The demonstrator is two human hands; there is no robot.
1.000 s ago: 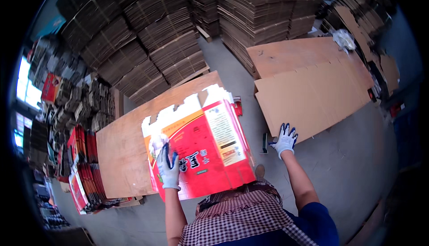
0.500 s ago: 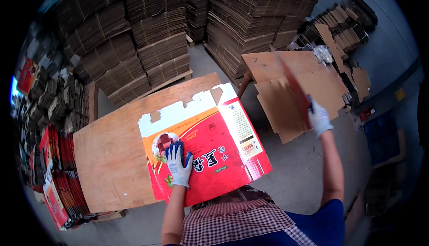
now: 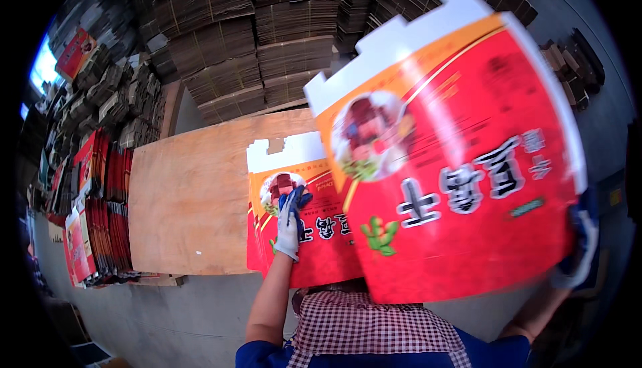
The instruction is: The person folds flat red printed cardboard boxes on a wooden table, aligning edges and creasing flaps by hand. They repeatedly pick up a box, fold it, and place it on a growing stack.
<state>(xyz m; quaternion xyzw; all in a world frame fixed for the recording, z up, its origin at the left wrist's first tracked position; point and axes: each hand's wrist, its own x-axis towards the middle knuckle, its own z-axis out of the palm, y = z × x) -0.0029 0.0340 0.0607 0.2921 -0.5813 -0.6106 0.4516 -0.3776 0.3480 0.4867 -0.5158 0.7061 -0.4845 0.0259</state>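
Observation:
Gripped at its right edge, a large red-and-orange printed cardboard blank (image 3: 441,141) is raised in front of me by my right hand (image 3: 582,251). That hand wears a white and blue work glove, and the blank partly hides its fingers. The blank has notched white flaps along its top and is smeared by motion. Below and to its left, a matching printed blank (image 3: 328,258) lies on the wooden table. My gloved left hand (image 3: 289,224) rests on that lower blank, thumb apart from the fingers. The raised blank covers the right part of the lower one.
The wooden table (image 3: 190,197) extends left of the lower blank. Beside its left end stand stacked red printed blanks (image 3: 110,227). Tied stacks of brown cardboard (image 3: 224,54) rise behind the table, with more bundles (image 3: 127,94) at the far left.
My right hand was out over the side table at the right with a blurred red-brown sheet; now it holds a printed blank up before me. My view has turned right-to-left; my left hand stays on the lower blank.

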